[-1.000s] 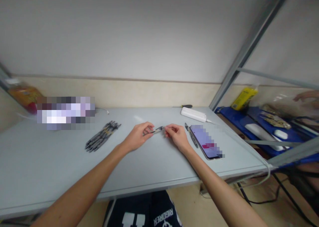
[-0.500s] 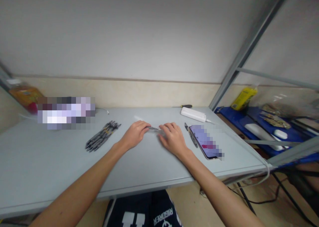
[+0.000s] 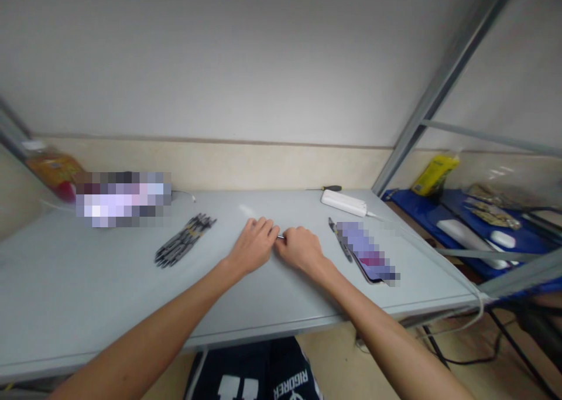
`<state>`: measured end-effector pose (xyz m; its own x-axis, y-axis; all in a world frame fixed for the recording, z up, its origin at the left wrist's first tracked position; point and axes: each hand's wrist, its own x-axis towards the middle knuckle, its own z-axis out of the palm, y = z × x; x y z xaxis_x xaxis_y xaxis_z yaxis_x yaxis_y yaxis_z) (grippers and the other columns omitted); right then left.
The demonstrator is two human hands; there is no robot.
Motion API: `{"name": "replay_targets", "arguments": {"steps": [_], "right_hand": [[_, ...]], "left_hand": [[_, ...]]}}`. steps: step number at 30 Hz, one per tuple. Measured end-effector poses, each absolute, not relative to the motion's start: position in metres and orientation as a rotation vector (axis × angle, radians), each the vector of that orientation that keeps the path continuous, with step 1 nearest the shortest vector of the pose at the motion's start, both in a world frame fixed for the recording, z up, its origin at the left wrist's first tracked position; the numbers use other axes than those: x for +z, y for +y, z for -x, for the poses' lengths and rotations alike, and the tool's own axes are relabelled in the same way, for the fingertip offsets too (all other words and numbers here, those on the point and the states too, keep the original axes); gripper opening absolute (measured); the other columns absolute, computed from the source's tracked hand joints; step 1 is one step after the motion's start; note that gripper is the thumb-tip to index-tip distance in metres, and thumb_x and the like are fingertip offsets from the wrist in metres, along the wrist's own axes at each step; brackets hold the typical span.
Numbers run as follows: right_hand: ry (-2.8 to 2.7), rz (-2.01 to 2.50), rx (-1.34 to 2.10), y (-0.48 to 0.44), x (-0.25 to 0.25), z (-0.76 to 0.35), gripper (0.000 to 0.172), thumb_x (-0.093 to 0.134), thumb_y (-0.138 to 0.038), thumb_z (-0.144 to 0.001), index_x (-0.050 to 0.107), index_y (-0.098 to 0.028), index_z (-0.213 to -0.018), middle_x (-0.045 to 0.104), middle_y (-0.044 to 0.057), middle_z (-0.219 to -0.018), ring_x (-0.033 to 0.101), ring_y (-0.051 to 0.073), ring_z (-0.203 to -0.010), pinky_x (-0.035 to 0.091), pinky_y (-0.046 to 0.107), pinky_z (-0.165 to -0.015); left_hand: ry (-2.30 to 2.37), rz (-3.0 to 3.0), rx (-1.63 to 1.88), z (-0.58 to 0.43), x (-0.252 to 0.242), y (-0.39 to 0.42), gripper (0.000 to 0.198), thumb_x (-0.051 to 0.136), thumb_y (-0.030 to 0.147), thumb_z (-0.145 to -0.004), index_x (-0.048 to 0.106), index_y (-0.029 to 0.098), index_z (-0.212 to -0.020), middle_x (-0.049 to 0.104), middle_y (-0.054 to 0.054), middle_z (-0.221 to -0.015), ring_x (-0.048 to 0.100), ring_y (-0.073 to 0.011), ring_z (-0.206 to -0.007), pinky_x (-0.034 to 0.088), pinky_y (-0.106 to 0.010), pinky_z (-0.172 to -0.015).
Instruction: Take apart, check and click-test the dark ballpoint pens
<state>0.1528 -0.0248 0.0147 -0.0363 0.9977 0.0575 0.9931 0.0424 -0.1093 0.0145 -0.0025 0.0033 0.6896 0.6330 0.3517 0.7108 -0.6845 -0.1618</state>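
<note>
My left hand (image 3: 253, 246) and my right hand (image 3: 301, 248) meet over the middle of the table (image 3: 263, 303). Both are closed on a slim dark pen (image 3: 280, 236), and only a short shiny stretch of it shows between them. The rest of the pen is hidden by my fingers. To the left lies a bundle of dark pens (image 3: 185, 240) held by a yellowish band. Another dark pen (image 3: 340, 239) rests by the left edge of a phone (image 3: 366, 253), right of my right hand.
At the back right are a white power strip (image 3: 343, 203) and a screwdriver (image 3: 332, 188). A bottle of orange liquid (image 3: 55, 166) stands far left beside a blurred-out object (image 3: 125, 200). A blue shelf (image 3: 399, 198) with bags adjoins on the right, behind a metal post (image 3: 408, 136).
My hands have come closer together and slightly nearer to me. My right fingers have curled into a fist around the pen, covering more of it. The view has shifted slightly.
</note>
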Motion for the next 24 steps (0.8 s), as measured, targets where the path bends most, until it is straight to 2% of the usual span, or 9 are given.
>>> {"name": "replay_targets", "arguments": {"steps": [5, 8, 12, 18, 22, 24], "right_hand": [[-2.275, 2.05, -0.011, -0.026, 0.012, -0.147, 0.032, 0.043, -0.031, -0.084, 0.069, -0.014, -0.088, 0.069, 0.018, -0.082, 0.066, 0.026, -0.076, 0.045, 0.032, -0.062], [-2.328, 1.99, -0.091, -0.027, 0.009, -0.144, 0.03, 0.04, -0.021, -0.085, 0.069, -0.015, -0.087, 0.069, 0.017, -0.081, 0.066, 0.025, -0.076, 0.045, 0.032, -0.063], [-2.381, 1.957, -0.12, -0.024, 0.01, -0.141, 0.029, 0.039, -0.014, -0.085, 0.068, -0.014, -0.086, 0.069, 0.017, -0.08, 0.067, 0.023, -0.077, 0.045, 0.03, -0.062], [-2.446, 1.872, -0.179, -0.014, 0.01, -0.143, 0.029, 0.035, -0.014, -0.088, 0.063, -0.013, -0.095, 0.07, 0.015, -0.081, 0.067, 0.023, -0.077, 0.046, 0.029, -0.063], [-2.426, 1.845, -0.237, -0.008, 0.01, -0.143, 0.039, 0.026, -0.021, -0.094, 0.063, -0.011, -0.093, 0.069, 0.018, -0.08, 0.067, 0.023, -0.079, 0.046, 0.031, -0.066], [-2.399, 1.888, -0.21, -0.006, 0.012, -0.142, 0.038, 0.027, -0.02, -0.093, 0.064, -0.011, -0.093, 0.069, 0.018, -0.082, 0.066, 0.023, -0.081, 0.046, 0.03, -0.067]], "left_hand": [[-1.359, 2.632, -0.269, -0.02, -0.003, -0.001, 0.023, 0.04, 0.008, -0.08, 0.063, 0.013, -0.082, 0.065, -0.015, -0.077, 0.06, -0.0256, -0.079, 0.042, -0.037, -0.071], [-1.541, 2.634, -0.169, -0.02, -0.002, -0.001, 0.027, 0.04, 0.01, -0.08, 0.066, 0.015, -0.082, 0.068, -0.015, -0.079, 0.064, -0.026, -0.075, 0.044, -0.035, -0.064], [-1.678, 2.575, -0.129, -0.021, 0.002, -0.001, 0.029, 0.041, 0.011, -0.077, 0.069, 0.016, -0.082, 0.069, -0.016, -0.08, 0.066, -0.028, -0.075, 0.045, -0.035, -0.062], [-1.822, 2.549, -0.14, -0.022, 0.004, 0.001, 0.029, 0.042, 0.013, -0.076, 0.071, 0.015, -0.082, 0.069, -0.018, -0.08, 0.066, -0.0283, -0.076, 0.046, -0.035, -0.064], [-1.881, 2.566, -0.161, -0.02, 0.004, 0.004, 0.027, 0.042, 0.017, -0.078, 0.069, 0.018, -0.081, 0.069, -0.015, -0.079, 0.065, -0.0261, -0.075, 0.045, -0.033, -0.063], [-1.816, 2.6, -0.237, -0.017, 0.004, 0.005, 0.024, 0.042, 0.021, -0.081, 0.066, 0.018, -0.083, 0.068, -0.012, -0.079, 0.064, -0.0248, -0.074, 0.044, -0.032, -0.063]]}}
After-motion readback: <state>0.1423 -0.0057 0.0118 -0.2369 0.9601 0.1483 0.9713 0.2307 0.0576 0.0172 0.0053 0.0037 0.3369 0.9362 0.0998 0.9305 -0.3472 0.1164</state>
